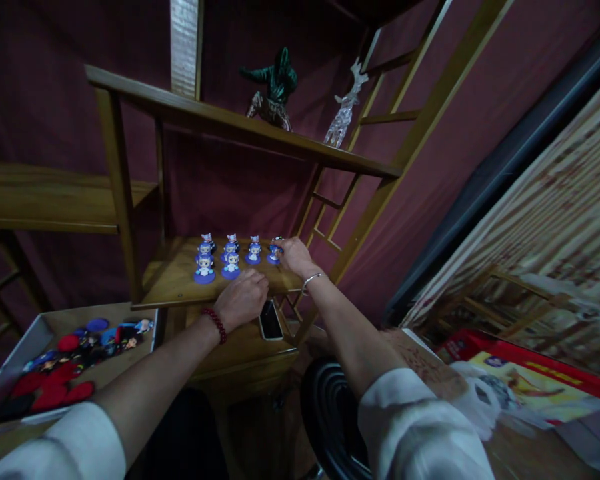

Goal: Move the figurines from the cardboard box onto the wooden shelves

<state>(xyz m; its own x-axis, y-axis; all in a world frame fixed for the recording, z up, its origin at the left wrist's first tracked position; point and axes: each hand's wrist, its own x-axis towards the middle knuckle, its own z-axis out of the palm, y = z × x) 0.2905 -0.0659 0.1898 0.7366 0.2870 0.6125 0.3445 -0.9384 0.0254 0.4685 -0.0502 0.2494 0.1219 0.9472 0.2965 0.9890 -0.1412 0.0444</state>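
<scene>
The right hand (295, 256) pinches a small blue-and-white figurine (275, 253) at the right end of the brown wooden shelf (173, 283). The left hand (244, 297) is near the front edge, fingers curled; I cannot tell if it grips something.

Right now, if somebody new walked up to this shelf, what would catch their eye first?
Probably the figurines on purple bases, lined up on the lower shelf, with the right hand touching one at the row's right end. Above them, a dark green figure strikes a pose beside a clear, glassy deer-like ornament on the upper shelf.
</scene>
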